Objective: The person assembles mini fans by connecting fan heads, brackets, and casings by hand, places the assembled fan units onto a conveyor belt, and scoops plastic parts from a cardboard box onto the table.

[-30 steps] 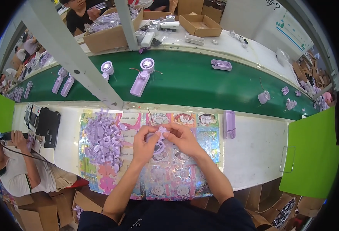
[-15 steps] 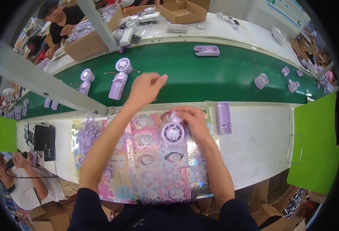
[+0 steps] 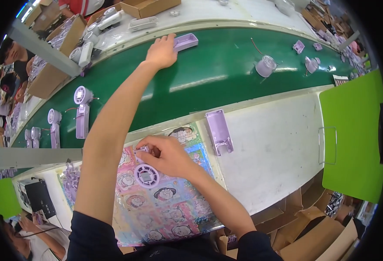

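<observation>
On the green conveyor, my left hand [image 3: 161, 52] is stretched far forward, its fingers closed over the left end of a lilac tray-shaped plastic shell [image 3: 187, 41]; the fingertips are partly hidden. Nearer to me, my right hand [image 3: 167, 156] pinches the neck of a round lilac fan head [image 3: 146, 175] with a ringed grille. The fan head is held over a colourful printed sheet [image 3: 174, 213] on the white table. Another lilac shell [image 3: 219, 128], open side up, lies to the right of the sheet.
Lilac fans [image 3: 82, 112] with wires lie at the conveyor's left. A round clear-and-lilac part [image 3: 266, 66] sits on its right. Lilac small parts [image 3: 71, 182] are heaped at the sheet's left. A grey post [image 3: 39, 41] and green board [image 3: 352, 135] flank the table.
The view has turned and shifted. My left hand has moved forward and right across the conveyor to the shell. My right hand keeps the fan head over the sheet.
</observation>
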{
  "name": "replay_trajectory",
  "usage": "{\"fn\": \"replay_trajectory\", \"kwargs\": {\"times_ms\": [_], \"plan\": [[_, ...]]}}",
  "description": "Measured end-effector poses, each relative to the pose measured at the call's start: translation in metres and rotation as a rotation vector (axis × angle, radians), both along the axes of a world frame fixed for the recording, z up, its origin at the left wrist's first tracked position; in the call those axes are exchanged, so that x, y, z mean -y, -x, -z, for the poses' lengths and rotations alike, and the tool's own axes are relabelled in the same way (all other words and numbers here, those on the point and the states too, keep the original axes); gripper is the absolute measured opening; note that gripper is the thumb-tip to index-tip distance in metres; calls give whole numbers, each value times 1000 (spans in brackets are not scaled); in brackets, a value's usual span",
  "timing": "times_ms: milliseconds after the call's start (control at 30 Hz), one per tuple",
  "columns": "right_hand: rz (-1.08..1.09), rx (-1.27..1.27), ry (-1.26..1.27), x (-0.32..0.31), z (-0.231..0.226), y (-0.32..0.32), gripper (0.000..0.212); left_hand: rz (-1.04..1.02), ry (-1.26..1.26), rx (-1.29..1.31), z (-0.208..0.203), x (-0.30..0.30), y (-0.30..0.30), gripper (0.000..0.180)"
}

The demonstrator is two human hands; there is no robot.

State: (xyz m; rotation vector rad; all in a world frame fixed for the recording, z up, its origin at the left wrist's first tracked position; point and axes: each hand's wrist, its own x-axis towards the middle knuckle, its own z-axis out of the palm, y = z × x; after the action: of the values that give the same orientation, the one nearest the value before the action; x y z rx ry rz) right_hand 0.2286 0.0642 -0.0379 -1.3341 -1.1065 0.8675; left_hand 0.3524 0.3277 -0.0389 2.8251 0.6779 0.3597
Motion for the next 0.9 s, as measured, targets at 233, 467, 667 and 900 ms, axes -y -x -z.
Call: {"fn": "replay_trajectory", "kwargs": {"times_ms": [233,467,667,900], "plan": [[-104,-95,78,3,0,-10,24,-26,129,-183,-44,29,97,69],[-105,-36,183,0,-5,-9,19,-272,98,288,-84,139,292,65],[76,371,-118,4,-4,3,35,-378,-45,255,-53,228,387,67],[157,1005,41,63,-42,51,52,-310,-48,113,-49,289,413,73]]}}
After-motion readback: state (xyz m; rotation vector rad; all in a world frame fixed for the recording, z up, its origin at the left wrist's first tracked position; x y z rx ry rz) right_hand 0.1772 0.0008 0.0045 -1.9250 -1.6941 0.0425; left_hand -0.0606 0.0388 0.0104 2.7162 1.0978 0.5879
